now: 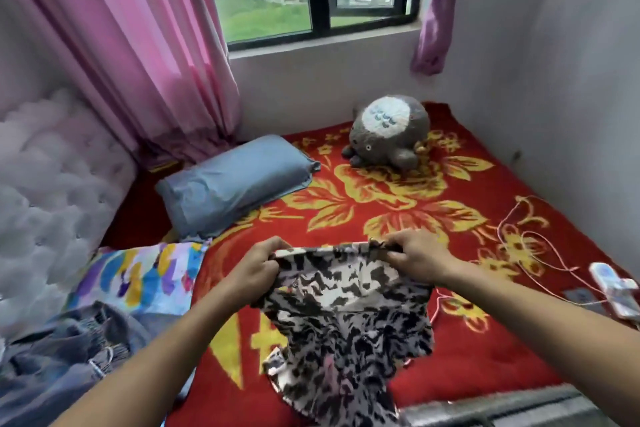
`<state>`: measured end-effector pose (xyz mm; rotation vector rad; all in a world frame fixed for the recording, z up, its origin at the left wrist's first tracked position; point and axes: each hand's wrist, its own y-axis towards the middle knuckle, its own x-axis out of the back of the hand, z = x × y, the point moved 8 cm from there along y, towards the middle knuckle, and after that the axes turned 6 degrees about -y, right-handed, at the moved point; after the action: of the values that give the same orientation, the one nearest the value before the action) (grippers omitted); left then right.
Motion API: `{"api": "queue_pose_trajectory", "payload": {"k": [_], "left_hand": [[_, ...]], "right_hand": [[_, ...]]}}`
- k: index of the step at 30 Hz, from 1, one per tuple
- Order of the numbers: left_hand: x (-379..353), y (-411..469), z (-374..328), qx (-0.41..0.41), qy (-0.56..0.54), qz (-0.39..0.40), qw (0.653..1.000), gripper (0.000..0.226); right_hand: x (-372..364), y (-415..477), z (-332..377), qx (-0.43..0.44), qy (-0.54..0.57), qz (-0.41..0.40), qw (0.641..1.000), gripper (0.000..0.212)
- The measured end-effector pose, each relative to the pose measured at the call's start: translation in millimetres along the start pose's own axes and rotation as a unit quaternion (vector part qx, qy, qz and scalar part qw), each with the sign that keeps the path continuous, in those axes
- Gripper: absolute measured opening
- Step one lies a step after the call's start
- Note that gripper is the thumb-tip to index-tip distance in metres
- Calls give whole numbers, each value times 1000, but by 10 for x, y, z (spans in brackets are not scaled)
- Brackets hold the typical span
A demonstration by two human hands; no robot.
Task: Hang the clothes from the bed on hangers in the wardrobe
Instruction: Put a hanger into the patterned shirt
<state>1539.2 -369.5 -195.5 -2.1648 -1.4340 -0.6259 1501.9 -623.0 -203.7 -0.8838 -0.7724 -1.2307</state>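
The patterned garment (346, 319) is held over the bed (485, 364), at the side closest to the person. The left hand (258, 267) grips the left end of the garment's upper edge, fingers curled round the cloth. The right hand (417, 258) pinches the right end of the same edge between thumb and fingertips. Neither hand has its fingers spread. The held edge runs left to right between the two hands, roughly level and fairly taut; treat this line as the garment's long axis. The rest of the cloth hangs from that edge toward the person. Its lower part appears to lie crumpled on the red flowered blanket (381, 208), so the garment is judged not yet clear of the bed. With one hand at each end, neither is nearer, and the coming move depends on both rising together along that axis. Whether the held edge is a neckline or a waistband cannot be told. The likely next step is a lift to free the lower cloth, then a turn toward the wardrobe. Neither the wardrobe nor a clearly identifiable hanger is in view. A pink cable (540, 250) lies on the blanket to the right, and one loop passes just beside the garment's right side, which is a possible snag. A denim garment (69, 357) lies heaped to the left, beside the left forearm and well apart from both hands.
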Motion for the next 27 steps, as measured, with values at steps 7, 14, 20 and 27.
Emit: {"api": "queue_pose_trajectory", "payload": {"k": [7,14,20,27], "left_hand": [[-789,475,595,57,173,63,981,25],[-1424,954,1241,170,223,55,958,9],[-1905,1192,1681,203,261,109,938,9],[-1880,1398,1941,209,225,50,950,12]], "right_hand": [[-907,601,-1003,-145,253,74,954,24],[-2362,772,-2106,-252,275,192,907,30],[-3099,575,-3613,-498,282,130,810,48],[-4097,799,-4725,-628,425,-37,651,112]]}}
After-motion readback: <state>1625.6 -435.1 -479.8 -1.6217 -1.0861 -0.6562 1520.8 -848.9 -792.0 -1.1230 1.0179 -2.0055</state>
